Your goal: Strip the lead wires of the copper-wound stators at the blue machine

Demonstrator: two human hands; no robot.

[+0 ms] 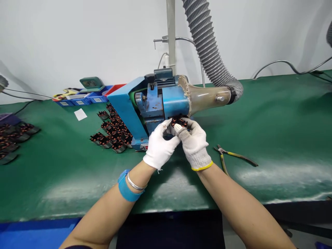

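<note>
Both my gloved hands close around a copper-wound motor stator (179, 122) at the front of a blue belt-driven machine (176, 100). My left hand (161, 143), in a white glove, grips the stator's left side, fingertips by the machine. My right hand (195, 140), in a grey-white knit glove with a yellow cuff, holds it from the right, thumb over the near side. The stator sits just under the blue cover; whether it touches the machine inside is hidden. Left of the machine stand several similar stators (114, 129) in a cluster.
A clear duct (207, 98) joins the machine to a grey flexible hose (207, 41). Pliers (233, 155) with yellow handles lie open at right on the green mat (280, 128). Blue bins (84, 99) and a paper slip (80, 114) are at left; more stators (15, 138) sit far left.
</note>
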